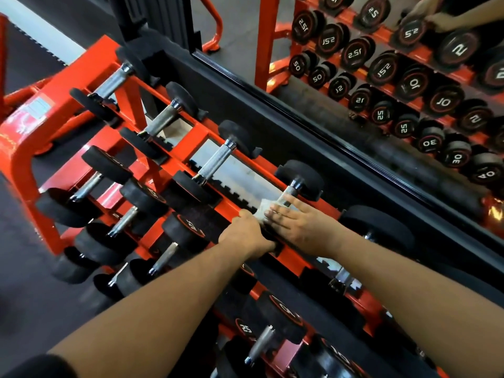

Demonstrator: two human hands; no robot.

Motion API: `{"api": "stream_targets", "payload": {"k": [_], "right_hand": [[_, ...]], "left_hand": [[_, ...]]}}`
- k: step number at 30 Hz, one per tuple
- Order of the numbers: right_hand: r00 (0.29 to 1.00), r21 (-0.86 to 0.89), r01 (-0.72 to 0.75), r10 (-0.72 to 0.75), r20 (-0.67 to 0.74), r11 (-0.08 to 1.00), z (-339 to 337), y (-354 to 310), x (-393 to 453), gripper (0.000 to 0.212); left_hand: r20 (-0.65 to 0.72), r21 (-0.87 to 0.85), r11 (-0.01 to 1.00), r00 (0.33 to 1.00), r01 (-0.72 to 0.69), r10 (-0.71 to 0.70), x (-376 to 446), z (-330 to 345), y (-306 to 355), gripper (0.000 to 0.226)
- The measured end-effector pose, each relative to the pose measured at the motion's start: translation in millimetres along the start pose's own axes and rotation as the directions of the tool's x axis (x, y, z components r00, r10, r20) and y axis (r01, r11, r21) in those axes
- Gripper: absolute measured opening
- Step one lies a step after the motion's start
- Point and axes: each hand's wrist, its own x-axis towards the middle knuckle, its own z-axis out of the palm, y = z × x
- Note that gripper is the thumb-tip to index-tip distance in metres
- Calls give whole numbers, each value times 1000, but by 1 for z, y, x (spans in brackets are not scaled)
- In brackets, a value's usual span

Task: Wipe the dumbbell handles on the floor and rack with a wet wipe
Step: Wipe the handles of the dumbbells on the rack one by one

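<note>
A red three-tier rack (30,148) holds black rubber dumbbells with knurled steel handles. On the top tier, one dumbbell's steel handle (292,189) shows between its far head (301,174) and my hands. A white wet wipe (261,211) lies over the near part of that handle. My right hand (297,223) presses on the wipe with straight, spread fingers and looks blurred. My left hand (245,234) curls round the dumbbell's near head, which it mostly hides.
Other dumbbells (215,162) sit to the left on the top tier, with more on the two lower tiers (122,222). A wall mirror (395,85) behind the rack reflects numbered dumbbells. Dark rubber floor (24,309) lies at the lower left.
</note>
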Motion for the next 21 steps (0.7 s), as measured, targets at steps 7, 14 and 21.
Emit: {"api": "stream_targets", "payload": {"k": [7,14,21], "right_hand": [[987,6,-104,102,123,995,10,-9,27,61],[957,-4,-145,141,253,989,-13,-7,61,39],[978,-66,-169,176,116,983,22,-13,27,51]], "left_hand": [[7,14,1000,1000,-7,7,0,-1,-1,88],[-2,39,999,1000,-26,26,2,2,-2,89],[-5,22,999,999,-32,32,3,4,-5,102]]}}
